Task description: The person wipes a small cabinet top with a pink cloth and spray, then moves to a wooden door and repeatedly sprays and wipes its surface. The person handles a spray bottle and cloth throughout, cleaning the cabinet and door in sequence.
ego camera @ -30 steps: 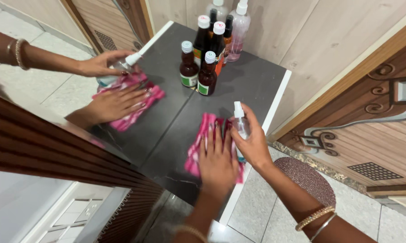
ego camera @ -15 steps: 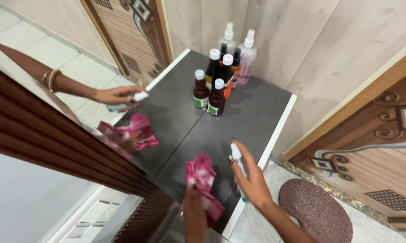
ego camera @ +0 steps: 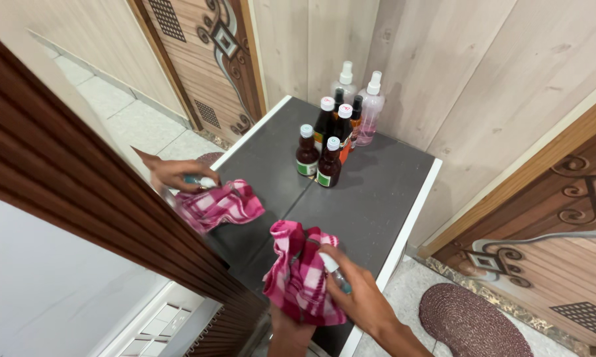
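My right hand (ego camera: 364, 301) has its grip wrapped around a small spray bottle (ego camera: 334, 273), white nozzle pointing up-left toward the cloth (ego camera: 300, 274). My left hand (ego camera: 290, 332) is mostly hidden under the cloth; it's bunching the pink-and-white checked fabric from below, fingers pinching it as far as I can see. The cloth is held up off the bench (ego camera: 371, 192), over the near edge, and the bottle nozzle is just beside it, touching or nearly so; can't tell which.

The bench top is dark grey with a white rim, tucked in a corner of pale wood-look wall panels. At the far corner there's a cluster of bottles: four dark brown bottles (ego camera: 329, 162) with white caps in front, two clear spray bottles (ego camera: 371, 109) behind, against the wall.

On the left is a mirror (ego camera: 179, 152) with a dark ribbed wood frame; it reflects the hand, cloth and spray bottle. A round woven mat (ego camera: 473, 324) is on the tiled floor to the right, by a carved door (ego camera: 549, 251).
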